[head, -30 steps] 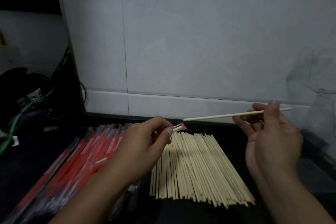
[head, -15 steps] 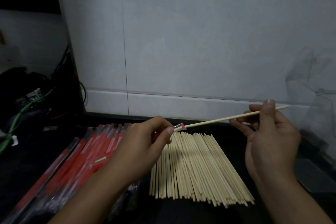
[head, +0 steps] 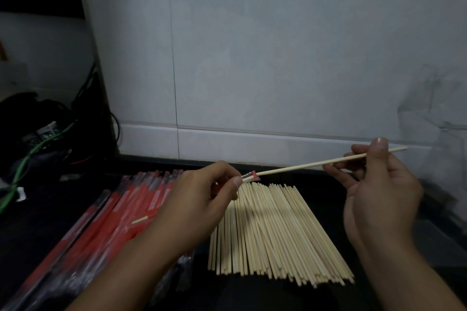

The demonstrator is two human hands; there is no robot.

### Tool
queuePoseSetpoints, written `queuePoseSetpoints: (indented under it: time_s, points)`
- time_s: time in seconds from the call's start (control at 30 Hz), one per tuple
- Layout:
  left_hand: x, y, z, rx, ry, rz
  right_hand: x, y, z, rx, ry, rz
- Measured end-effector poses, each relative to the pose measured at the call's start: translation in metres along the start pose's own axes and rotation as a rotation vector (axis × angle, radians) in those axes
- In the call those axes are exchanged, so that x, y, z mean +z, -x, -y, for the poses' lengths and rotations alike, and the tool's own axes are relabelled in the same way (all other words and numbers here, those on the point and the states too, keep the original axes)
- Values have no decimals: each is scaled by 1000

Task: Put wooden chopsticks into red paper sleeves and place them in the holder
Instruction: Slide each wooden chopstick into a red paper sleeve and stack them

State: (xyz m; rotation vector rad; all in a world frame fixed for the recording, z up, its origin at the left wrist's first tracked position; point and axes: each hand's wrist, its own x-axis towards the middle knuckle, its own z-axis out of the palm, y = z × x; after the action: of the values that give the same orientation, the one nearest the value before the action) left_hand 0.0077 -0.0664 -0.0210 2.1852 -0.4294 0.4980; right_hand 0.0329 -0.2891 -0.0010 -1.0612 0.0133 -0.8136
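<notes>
**Chopstick tip sitting at the sleeve mouth**

The right hand [head: 376,199] is pinching a wooden chopstick [head: 316,164] near its far end, its tip meeting the red sleeve [head: 250,176] that the left hand [head: 199,199] is gripping. Below them, loose chopsticks [head: 273,230] are lying mid-surface, with filled sleeves [head: 106,219] lying toward the left edge.

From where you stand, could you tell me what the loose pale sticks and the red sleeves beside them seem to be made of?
The pale thin chopsticks look like bare, unvarnished wood or bamboo: matte, uniform cream colour, no gloss. The red flat sleeves look like paper in their dull red parts, but their clear, glinting edges suggest a plastic film, so paper alone is doubtful.
</notes>
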Motion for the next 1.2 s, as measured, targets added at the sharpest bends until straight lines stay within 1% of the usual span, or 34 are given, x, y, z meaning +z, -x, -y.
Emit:
queuePoseSetpoints:
  time_s: [0.3,0.47,0.57,0.67,0.73,0.8,0.87,0.93,0.97,1.07,1.2]
  points:
    - [1,0,2,13,-33,7,1,4,3,34,11,37]
    - [2,0,0,23,-39,27,3,10,4,86,26,80]
    - [2,1,0,23,-44,31,6,17,0,144,74,183]
    - [2,1,1,16,-27,39,10,27,-4,252,163,340]
    - [2,0,2,12,-25,33,13,32,-5,290,228,431]
    - [2,-1,4,2,-28,20,12,33,-4,227,275,426]
    - [1,-2,5,-13,-35,2,10,30,-2,127,281,352]
    - [1,-1,6,-19,-58,-1,8,29,0,87,273,314]
    - [1,-1,6,-18,-66,-1,8,30,-1,74,292,327]
    - [2,-1,5,-8,-69,-5,8,37,-7,28,401,447]
    - [3,-1,6,10,-87,-1,10,53,-17,71,541,747]
